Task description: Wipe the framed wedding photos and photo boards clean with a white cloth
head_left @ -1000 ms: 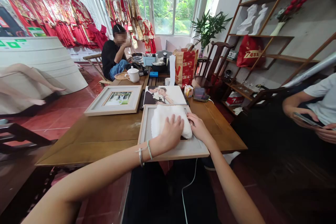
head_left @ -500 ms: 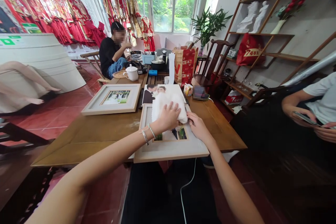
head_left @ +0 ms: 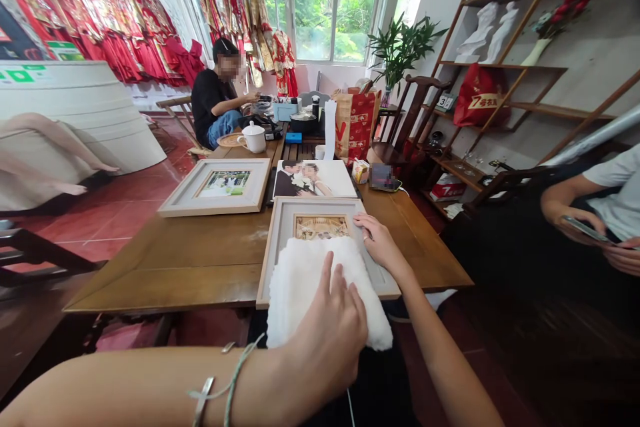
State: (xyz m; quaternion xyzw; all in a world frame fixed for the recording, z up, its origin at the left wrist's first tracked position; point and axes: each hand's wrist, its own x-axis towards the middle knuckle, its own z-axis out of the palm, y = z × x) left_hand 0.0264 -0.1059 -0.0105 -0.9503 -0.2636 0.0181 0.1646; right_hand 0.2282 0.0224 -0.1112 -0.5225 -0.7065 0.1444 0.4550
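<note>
My left hand [head_left: 333, 327] is on a fluffy white cloth [head_left: 305, 280], its index finger stretched out over the top and its thumb hidden. The cloth covers the lower part of a picture frame [head_left: 273, 240] with a pale wooden border, and it hangs past the near edge. Above the cloth, part of the framed photo [head_left: 323, 223] shows. My right hand [head_left: 377, 239] grips the frame's right side, fingertips resting on the border. Just beyond lies an unframed print [head_left: 333, 180] of a couple.
Another framed photo [head_left: 175, 200] lies on the wooden table [head_left: 200, 260] to the left. A white lidded mug [head_left: 255, 140], a paper bag [head_left: 357, 123] and a phone [head_left: 383, 178] stand or lie farther back. One person [head_left: 215, 97] sits across; another person's hands [head_left: 590, 220] hold a phone at right.
My left hand has drawn the white cloth from the frame's far part down toward me, past its near edge. The photo's upper part and the print behind are uncovered. My right hand stays at the frame's side.
</note>
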